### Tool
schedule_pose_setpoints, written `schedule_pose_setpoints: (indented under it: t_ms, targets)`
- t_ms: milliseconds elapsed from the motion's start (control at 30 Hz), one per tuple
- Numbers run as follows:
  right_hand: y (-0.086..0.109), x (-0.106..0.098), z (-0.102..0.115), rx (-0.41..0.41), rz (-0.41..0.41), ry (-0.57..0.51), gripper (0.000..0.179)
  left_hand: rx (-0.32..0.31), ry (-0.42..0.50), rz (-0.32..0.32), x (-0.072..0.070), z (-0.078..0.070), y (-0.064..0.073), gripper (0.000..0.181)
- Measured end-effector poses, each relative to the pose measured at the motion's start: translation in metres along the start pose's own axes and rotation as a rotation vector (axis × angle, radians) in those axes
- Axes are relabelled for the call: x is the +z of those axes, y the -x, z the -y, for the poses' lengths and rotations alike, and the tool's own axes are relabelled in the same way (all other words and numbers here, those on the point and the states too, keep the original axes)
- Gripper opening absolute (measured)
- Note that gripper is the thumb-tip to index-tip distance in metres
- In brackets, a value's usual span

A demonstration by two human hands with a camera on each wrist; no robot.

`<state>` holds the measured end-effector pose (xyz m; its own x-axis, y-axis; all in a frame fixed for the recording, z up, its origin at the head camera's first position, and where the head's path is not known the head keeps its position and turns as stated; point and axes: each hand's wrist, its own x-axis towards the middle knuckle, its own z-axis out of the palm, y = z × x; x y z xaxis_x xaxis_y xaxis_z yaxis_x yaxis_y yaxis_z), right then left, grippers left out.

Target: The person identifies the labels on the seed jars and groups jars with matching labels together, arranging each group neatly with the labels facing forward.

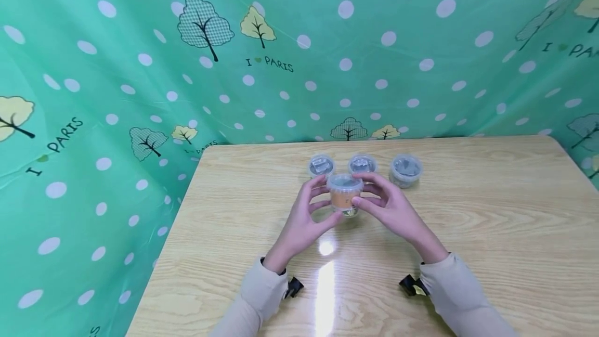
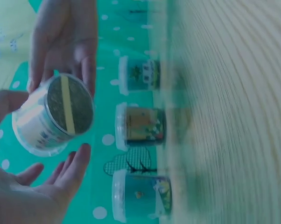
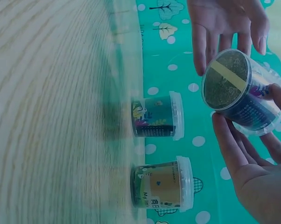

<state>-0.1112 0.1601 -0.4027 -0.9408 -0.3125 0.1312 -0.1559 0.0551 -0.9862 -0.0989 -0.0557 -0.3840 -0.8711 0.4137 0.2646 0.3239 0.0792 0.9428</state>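
Observation:
A small lidded plastic tub (image 1: 343,196) with an orange label is held up above the table. My right hand (image 1: 392,207) grips it from the right, with the thumb on its near side. My left hand (image 1: 304,220) is spread around the left side; in the left wrist view its fingers (image 2: 73,170) stand apart from the wall, and whether its thumb touches is unclear. From below, the tub's base (image 3: 227,77) shows dark, grainy contents and a pale yellow strip across it. The tub is tilted in both wrist views.
Behind the hands stand three similar lidded tubs in a row: a left one (image 1: 321,165), a middle one (image 1: 362,163) and a right one (image 1: 405,169). They rest on a wood-grain table (image 1: 491,222). A green dotted curtain (image 1: 299,103) hangs behind and at the left.

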Motion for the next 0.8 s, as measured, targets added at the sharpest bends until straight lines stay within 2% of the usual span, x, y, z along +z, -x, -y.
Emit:
schedule_pose_setpoints:
  t_ms: [167,433,633,800]
  targets:
    - [0.000,0.001,0.003,0.002,-0.007,0.005,0.050,-0.062,0.070,-0.043,0.003,-0.005,0.001,0.070]
    - [0.001,0.006,0.006,-0.006,-0.021,-0.006,0.048,-0.088,0.001,-0.134,0.012,-0.010,0.005,0.072]
    - [0.002,0.011,0.005,-0.008,-0.006,-0.002,0.049,-0.169,0.008,-0.153,0.012,-0.009,0.010,0.072]
    - [0.001,0.009,0.005,-0.037,0.010,-0.006,0.052,-0.183,0.022,-0.148,0.009,-0.006,0.008,0.071]
